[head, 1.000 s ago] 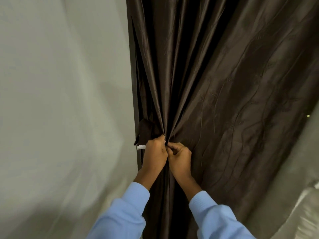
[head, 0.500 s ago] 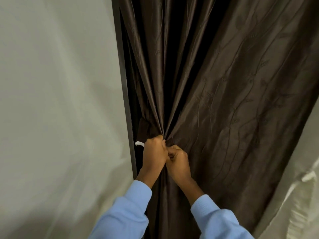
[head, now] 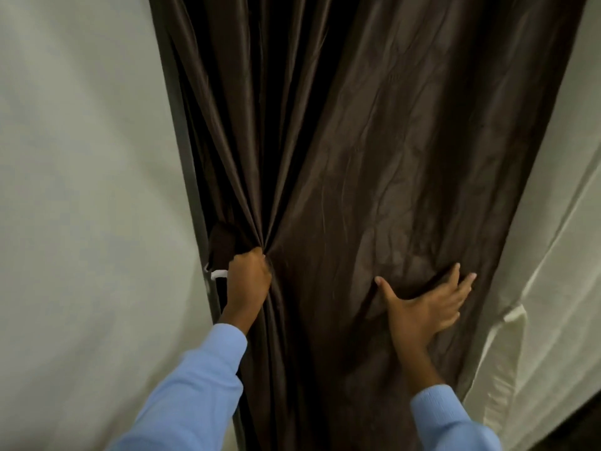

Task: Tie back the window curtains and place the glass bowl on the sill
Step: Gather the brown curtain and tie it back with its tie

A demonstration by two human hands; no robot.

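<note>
At the left edge of the dark brown curtain [head: 357, 141], the left grip [head: 248, 278] is closed round a bunch of gathered folds, with the fingers curled into the fabric. Pleats fan upward from this point. Just beside its knuckles, on the wall side, a short white loop [head: 218, 274] protrudes; what it attaches to cannot be determined. The right grip [head: 426, 304] is open, fingers spread and palm laid flat against the curtain's face, well apart from the left and nearer the curtain's right edge. The curtain hangs between a pale wall [head: 81, 190] on the left and a cream cloth [head: 553, 288] on the right. A dark vertical frame strip [head: 191, 190] runs between wall and curtain. Both forearms wear light blue sleeves [head: 201, 385].
</note>
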